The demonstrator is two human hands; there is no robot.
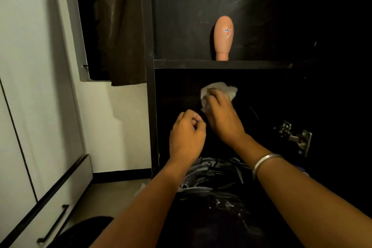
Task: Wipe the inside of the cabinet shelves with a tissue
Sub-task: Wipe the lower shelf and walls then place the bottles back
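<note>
A dark open cabinet fills the right of the view, with a black shelf board [201,64] across its middle. Below that board, my right hand [223,117] reaches into the lower compartment and grips a crumpled white tissue [221,87], held against the dark back wall. My left hand [187,135] hovers just left of it with fingers curled and nothing in them. A metal bangle sits on my right wrist.
A peach-coloured bottle [223,38] stands cap-down on the upper shelf. A metal hinge [296,137] sticks out at the right side. Several hangers [211,173] lie in a pile low in the cabinet. A white wardrobe [30,106] and a brown curtain [120,26] are to the left.
</note>
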